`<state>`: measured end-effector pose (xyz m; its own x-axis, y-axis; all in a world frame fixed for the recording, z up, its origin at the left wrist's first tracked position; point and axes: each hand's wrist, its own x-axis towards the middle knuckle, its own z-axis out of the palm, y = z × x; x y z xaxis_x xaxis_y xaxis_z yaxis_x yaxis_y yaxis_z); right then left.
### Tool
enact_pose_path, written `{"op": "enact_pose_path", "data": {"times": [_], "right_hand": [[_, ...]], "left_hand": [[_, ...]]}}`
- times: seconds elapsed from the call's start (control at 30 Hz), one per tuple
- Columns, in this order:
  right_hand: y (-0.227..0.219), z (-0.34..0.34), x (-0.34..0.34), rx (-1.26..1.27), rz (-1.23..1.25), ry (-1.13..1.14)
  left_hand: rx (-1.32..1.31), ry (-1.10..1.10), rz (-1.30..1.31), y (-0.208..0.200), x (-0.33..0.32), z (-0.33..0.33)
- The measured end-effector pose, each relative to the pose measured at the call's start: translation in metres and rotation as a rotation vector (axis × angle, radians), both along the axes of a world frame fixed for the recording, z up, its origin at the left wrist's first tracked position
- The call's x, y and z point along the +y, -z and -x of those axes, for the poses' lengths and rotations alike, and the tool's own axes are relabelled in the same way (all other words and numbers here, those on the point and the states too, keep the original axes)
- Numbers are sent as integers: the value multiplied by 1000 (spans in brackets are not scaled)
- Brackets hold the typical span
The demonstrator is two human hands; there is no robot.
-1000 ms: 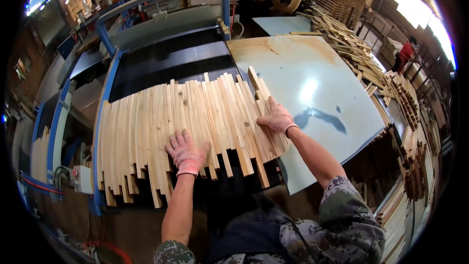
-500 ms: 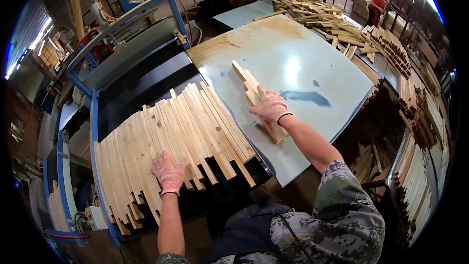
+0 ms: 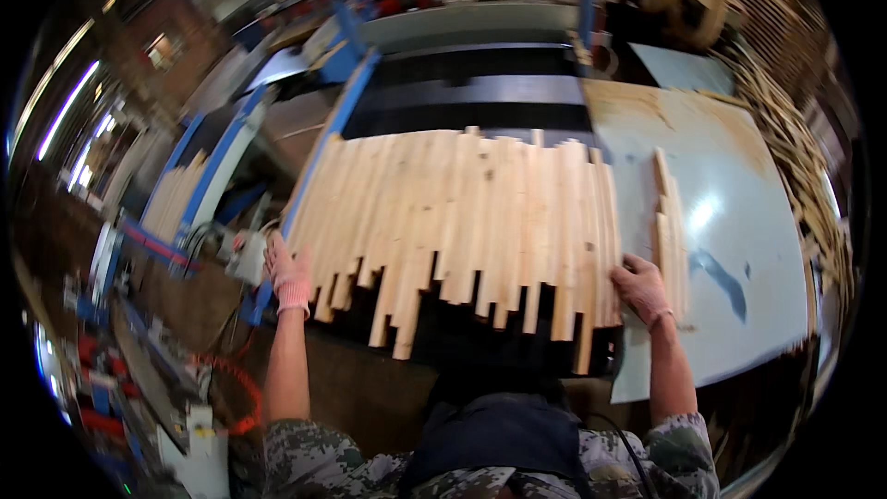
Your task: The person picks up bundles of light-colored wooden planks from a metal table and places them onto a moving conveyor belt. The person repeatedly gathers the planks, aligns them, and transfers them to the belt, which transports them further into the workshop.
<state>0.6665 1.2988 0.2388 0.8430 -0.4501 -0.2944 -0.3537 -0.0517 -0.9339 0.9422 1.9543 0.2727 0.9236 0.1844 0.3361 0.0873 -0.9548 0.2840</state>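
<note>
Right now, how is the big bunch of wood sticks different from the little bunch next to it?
The big row of slats holds many pieces packed edge to edge; the small group of slats has only a few. The big row lies on the dark machine bed, the small group on the pale blue table. The left hand and right hand flank the big row. Both are pale wood.

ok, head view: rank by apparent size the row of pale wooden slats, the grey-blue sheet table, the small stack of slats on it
1. Row of pale wooden slats, largest
2. Grey-blue sheet table, close second; fisheye bending makes this unsure
3. Small stack of slats, smallest
</note>
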Motion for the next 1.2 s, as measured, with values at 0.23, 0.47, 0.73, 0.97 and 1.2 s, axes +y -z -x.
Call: {"op": "enact_pose_path", "data": {"times": [0.23, 0.47, 0.73, 0.97, 1.2], "right_hand": [[32, -8, 9, 56, 727, 72], [-25, 14, 23, 202, 1005, 53], [-27, 45, 15, 539, 1177, 36], [-25, 46, 12, 409, 1187, 150], [-10, 124, 62, 103, 951, 464]], "left_hand": [[131, -340, -195, -45, 104, -23], [3, -110, -518, -18, 132, -35], [-110, 92, 298, -22, 134, -8], [346, 860, 1126, -38, -42, 110], [1092, 933, 1486, 21, -158, 193]]}}
